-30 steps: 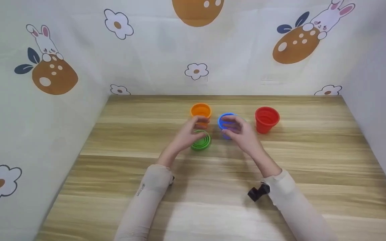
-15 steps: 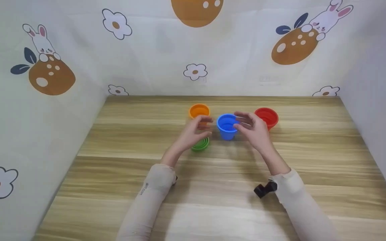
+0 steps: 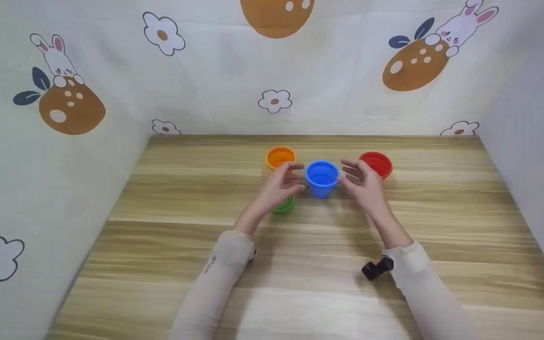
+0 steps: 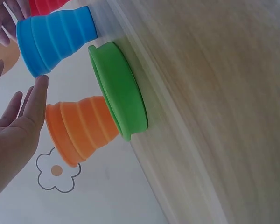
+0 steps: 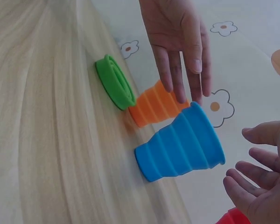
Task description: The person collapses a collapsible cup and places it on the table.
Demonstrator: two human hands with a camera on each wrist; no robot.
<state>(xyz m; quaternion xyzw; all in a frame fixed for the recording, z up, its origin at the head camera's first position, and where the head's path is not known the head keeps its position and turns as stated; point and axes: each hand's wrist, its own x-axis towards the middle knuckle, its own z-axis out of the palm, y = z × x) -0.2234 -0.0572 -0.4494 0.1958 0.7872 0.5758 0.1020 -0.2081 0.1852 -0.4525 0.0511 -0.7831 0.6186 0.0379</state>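
Observation:
A blue collapsible cup (image 3: pixel 321 182) stands upright and extended on the table, between my two hands. On its left is my left hand (image 3: pixel 279 186), fingers loosely bent and holding nothing. My right hand (image 3: pixel 364 182) is on the cup's right side, fingers spread apart, also with nothing in it. In the right wrist view the blue cup (image 5: pixel 179 147) shows its ribbed wall, and a small gap separates it from the right fingers. A green cup (image 4: pixel 119 91), folded flat, lies below my left hand, which partly covers it in the head view.
An orange cup (image 3: pixel 280 156) stands upright behind my left hand. Beyond the right hand is a red cup (image 3: pixel 377 163), partly hidden by it. The wooden table (image 3: pixel 310 283) ends at a patterned cloth wall (image 3: pixel 225 94) behind the cups.
My right hand has moved right, away from the blue cup, uncovering it and covering part of the red cup. The left hand has shifted slightly right, over the green cup.

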